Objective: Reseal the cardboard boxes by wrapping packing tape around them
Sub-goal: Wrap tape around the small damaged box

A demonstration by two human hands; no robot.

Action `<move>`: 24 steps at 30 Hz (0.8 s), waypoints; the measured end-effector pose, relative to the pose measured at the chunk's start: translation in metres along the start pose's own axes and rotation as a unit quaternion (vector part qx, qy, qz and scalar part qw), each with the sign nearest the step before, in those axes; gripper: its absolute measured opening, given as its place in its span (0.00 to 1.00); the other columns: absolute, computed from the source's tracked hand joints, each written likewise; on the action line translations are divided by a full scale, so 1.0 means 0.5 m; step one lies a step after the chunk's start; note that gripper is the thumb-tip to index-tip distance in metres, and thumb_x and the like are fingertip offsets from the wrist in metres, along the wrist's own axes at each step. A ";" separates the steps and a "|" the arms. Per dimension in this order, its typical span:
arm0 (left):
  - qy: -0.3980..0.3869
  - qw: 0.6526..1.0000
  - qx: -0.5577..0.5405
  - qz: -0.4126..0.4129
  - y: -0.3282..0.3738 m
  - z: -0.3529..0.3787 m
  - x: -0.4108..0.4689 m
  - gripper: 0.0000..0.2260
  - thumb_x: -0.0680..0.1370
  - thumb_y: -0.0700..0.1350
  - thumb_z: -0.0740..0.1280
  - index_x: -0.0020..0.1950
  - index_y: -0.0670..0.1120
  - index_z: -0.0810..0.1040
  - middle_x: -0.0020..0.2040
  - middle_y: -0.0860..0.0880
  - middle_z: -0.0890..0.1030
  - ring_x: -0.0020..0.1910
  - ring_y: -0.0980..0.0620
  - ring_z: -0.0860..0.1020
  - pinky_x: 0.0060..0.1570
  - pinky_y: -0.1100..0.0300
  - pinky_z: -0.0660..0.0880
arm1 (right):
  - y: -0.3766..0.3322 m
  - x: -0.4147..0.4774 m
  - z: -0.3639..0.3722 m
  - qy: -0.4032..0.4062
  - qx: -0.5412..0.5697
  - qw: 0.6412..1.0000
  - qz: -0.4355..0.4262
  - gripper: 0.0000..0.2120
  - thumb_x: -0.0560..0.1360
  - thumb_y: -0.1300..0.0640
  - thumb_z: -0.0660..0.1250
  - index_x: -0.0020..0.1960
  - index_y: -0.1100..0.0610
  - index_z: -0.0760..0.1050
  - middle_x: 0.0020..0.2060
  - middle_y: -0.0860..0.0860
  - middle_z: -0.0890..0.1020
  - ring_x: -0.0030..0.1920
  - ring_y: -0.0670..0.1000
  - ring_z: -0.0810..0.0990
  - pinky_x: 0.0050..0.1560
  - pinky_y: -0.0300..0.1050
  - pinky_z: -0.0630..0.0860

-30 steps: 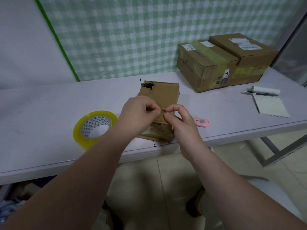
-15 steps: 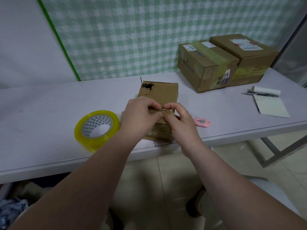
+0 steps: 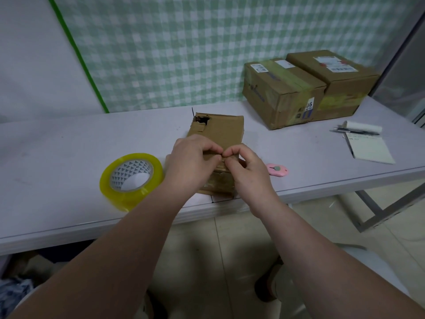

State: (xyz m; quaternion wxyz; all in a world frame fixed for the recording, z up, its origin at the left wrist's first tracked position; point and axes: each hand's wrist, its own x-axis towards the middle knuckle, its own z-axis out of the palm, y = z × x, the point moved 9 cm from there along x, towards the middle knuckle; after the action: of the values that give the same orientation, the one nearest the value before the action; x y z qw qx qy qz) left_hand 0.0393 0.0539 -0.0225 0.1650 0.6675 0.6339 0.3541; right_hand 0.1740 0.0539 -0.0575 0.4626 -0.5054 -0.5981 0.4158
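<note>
Two hands at one torn box (image 3: 220, 132).
Fingers curled, left hand (image 3: 190, 162) and right hand (image 3: 248, 173) pinching its top; tape roll (image 3: 119, 196) just beside.

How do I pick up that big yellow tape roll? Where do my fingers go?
Probably from above: the yellow tape roll lies flat on the table with its hole facing up, so slip fingers into the hole, thumb on the outer wall, and pinch the ring on its near side.
</note>
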 end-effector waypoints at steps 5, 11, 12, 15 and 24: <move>-0.002 0.999 0.042 0.026 0.007 0.002 -0.023 0.11 0.76 0.52 0.63 0.54 0.59 0.82 0.60 0.57 0.77 0.63 0.49 0.70 0.61 0.44 0.67 | 0.006 -0.008 -0.001 -0.005 0.039 0.999 0.030 0.07 0.75 0.56 0.64 0.43 0.45 0.72 0.42 0.60 0.76 0.37 0.50 0.72 0.39 0.45 0.68; -0.094 0.981 0.159 0.064 0.023 0.023 -0.070 0.24 0.76 0.60 0.48 0.72 0.62 0.64 0.75 0.59 0.61 0.76 0.52 0.53 0.68 0.42 0.60 | 0.004 -0.012 -0.006 0.010 0.031 0.999 0.016 0.04 0.74 0.52 0.63 0.44 0.43 0.74 0.47 0.58 0.80 0.46 0.59 0.78 0.44 0.52 0.74; -0.101 0.975 0.185 0.068 0.024 0.026 -0.076 0.24 0.77 0.61 0.47 0.74 0.61 0.61 0.76 0.60 0.58 0.77 0.52 0.51 0.68 0.43 0.61 | 0.003 -0.014 -0.007 0.012 0.025 1.000 0.008 0.04 0.75 0.53 0.63 0.45 0.44 0.74 0.46 0.56 0.80 0.48 0.57 0.78 0.46 0.51 0.75; -0.110 0.965 0.227 0.075 0.025 0.031 -0.085 0.23 0.80 0.59 0.49 0.76 0.60 0.55 0.77 0.60 0.53 0.77 0.52 0.48 0.69 0.44 0.58 | -0.003 -0.028 -0.004 -0.001 0.009 1.000 -0.028 0.05 0.77 0.53 0.63 0.52 0.46 0.75 0.48 0.43 0.80 0.50 0.44 0.78 0.51 0.42 0.74; -0.108 0.937 0.323 0.081 0.036 0.041 -0.086 0.28 0.80 0.54 0.54 0.78 0.55 0.48 0.78 0.57 0.49 0.77 0.52 0.47 0.70 0.36 0.38 | 0.008 -0.048 0.006 -0.049 -0.097 0.993 -0.050 0.27 0.79 0.54 0.63 0.76 0.46 0.60 0.77 0.46 0.59 0.72 0.35 0.55 0.69 0.31 0.54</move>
State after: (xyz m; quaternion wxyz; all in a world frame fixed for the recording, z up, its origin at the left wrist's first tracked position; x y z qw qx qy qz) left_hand 0.0686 0.0149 -0.0362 -0.0212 0.7681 0.6363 0.0688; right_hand 0.1733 0.0307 -0.0655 0.4019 -0.4961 -0.6821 0.3566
